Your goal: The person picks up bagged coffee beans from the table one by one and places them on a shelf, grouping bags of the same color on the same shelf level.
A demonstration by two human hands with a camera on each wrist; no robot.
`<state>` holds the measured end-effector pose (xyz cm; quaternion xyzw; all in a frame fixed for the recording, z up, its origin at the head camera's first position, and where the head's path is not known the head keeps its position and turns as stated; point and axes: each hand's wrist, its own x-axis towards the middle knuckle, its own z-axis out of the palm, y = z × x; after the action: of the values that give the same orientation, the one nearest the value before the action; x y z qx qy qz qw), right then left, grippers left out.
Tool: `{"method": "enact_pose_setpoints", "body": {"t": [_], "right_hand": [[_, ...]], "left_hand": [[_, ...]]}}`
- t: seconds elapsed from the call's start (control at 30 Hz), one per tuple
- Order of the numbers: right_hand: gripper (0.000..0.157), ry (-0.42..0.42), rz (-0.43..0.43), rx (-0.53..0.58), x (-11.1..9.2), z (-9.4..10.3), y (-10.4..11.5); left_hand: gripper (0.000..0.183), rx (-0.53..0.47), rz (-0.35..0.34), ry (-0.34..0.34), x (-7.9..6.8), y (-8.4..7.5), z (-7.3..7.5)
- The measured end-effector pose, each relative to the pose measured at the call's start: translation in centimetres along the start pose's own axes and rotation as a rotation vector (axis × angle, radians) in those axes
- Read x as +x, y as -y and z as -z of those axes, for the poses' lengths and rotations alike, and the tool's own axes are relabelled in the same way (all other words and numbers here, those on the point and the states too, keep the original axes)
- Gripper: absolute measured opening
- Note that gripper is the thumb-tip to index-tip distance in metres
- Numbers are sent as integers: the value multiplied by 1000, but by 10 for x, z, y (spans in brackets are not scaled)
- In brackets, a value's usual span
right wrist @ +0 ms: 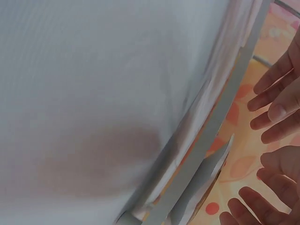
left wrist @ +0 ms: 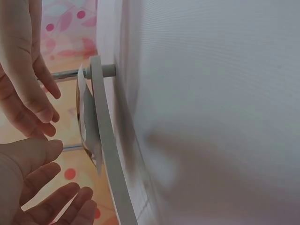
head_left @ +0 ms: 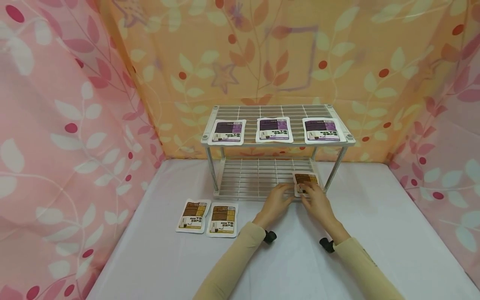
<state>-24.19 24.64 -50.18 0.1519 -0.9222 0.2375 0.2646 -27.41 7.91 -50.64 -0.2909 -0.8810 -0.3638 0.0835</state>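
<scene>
A white pouch with a brown and yellow label (head_left: 304, 178) lies on the lower tier of a white wire rack (head_left: 243, 180), near its right front post. My right hand (head_left: 318, 207) is over the pouch's lower right part in the head view, hiding some of it. Just left of the pouch is my left hand (head_left: 274, 205), by the rack's front edge. In the left wrist view the pouch (left wrist: 89, 119) rests on the tier, and the fingers of the left hand (left wrist: 42, 183) and right hand (left wrist: 26, 70) are loosely bent, with nothing between them.
Three pouches with purple labels, left (head_left: 227, 132), middle (head_left: 274, 129) and right (head_left: 324, 130), lie along the upper tier's front. Two more brown-labelled pouches (head_left: 193, 216) (head_left: 222, 220) lie side by side on the white table (head_left: 150, 266). Floral cloth (head_left: 240, 54) hangs behind and at both sides.
</scene>
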Motion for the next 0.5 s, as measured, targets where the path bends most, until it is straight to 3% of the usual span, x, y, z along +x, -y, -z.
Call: {"method": "enact_pose_setpoints", "body": {"t": [0.5], "right_hand": [[39,104,-62,203,-6,-19,29]], "left_hand": [[38,76,78,4,-34,16,23]]}}
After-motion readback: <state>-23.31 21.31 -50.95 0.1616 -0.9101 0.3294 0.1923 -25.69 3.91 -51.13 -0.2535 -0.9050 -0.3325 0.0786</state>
